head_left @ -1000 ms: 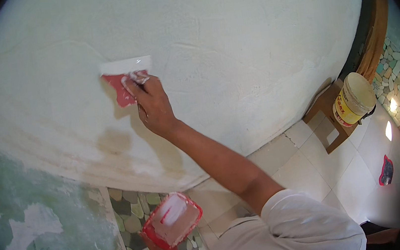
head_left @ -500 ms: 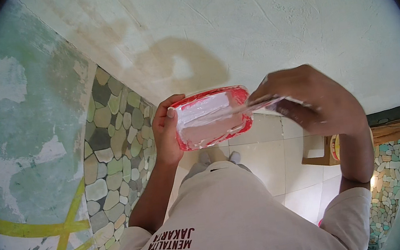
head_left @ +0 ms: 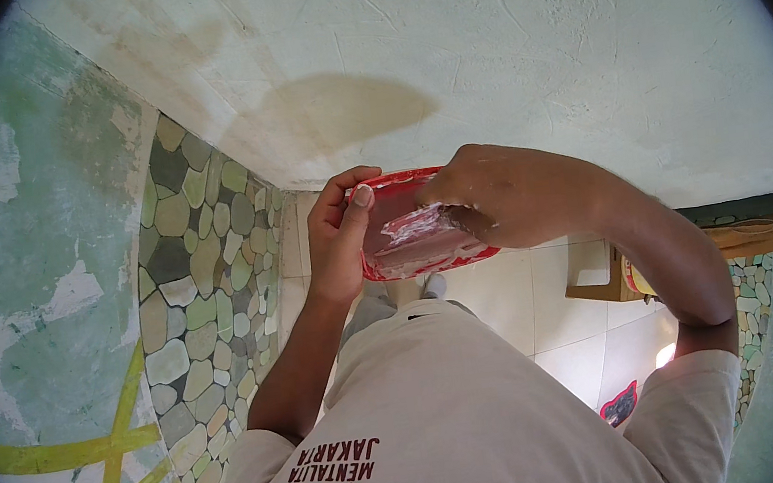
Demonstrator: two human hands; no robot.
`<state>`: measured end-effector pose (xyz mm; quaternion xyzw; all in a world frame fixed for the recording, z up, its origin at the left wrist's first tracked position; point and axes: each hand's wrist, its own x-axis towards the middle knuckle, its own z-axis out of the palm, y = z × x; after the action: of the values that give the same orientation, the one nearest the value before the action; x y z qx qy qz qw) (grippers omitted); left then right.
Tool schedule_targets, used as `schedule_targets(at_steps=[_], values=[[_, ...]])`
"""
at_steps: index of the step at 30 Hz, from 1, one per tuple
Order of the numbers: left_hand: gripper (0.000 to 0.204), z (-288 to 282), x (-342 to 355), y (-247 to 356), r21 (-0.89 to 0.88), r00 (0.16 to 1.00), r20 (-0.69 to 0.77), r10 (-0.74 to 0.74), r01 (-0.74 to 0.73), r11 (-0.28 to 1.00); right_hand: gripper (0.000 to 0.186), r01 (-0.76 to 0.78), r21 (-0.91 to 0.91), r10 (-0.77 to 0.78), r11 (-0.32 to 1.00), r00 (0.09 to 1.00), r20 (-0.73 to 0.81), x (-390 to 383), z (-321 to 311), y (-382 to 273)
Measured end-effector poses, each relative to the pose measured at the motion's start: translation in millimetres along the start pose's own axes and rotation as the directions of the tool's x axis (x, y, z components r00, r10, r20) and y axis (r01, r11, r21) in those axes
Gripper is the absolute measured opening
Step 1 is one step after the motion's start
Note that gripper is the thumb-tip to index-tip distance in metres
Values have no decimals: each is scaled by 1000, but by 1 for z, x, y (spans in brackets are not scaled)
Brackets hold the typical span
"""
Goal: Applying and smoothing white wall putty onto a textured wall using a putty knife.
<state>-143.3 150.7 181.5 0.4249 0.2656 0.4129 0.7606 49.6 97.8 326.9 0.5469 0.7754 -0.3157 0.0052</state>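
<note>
My left hand grips the left end of a shallow red plastic tray, thumb over the rim and fingers around the far side. White putty smears the tray's inside and edges. Over its right part is my right hand, fingers curled around a putty knife, whose handle they hide. The putty-streaked blade reaches into the tray; where it ends against the smears is hard to make out. White putty also marks my right fingers.
A pale plastered wall rises close in front. On the left stands a patchy green wall with a pebble-stone band. A box and a red-edged dark item lie on the tiled floor, right, near a wooden ledge.
My right hand has moved left and down over the tray with the putty knife, turning the blade. Less of the white putty shows in the tray. My left hand has shifted slightly right.
</note>
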Motion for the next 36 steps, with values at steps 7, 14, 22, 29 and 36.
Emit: schedule_targets(at_steps=[7,14,22,29,36], values=[[32,6,-1,3,-38,998,-13,-59,58,998,42,-147,233,120,961,985,126,-3,-2,17],[29,12,1,2,-94,989,-5,-148,147,985,43,-279,427,218,860,958,186,-7,5,34],[29,9,2,-2,-113,965,-1,-264,262,958,42,-349,618,245,705,937,249,-15,3,33],[30,4,5,-11,-122,936,-49,-350,342,932,46,-235,851,343,470,937,69,-26,47,64],[31,1,10,-14,-125,935,-104,-339,326,937,38,102,994,392,24,914,-103,-29,97,88]])
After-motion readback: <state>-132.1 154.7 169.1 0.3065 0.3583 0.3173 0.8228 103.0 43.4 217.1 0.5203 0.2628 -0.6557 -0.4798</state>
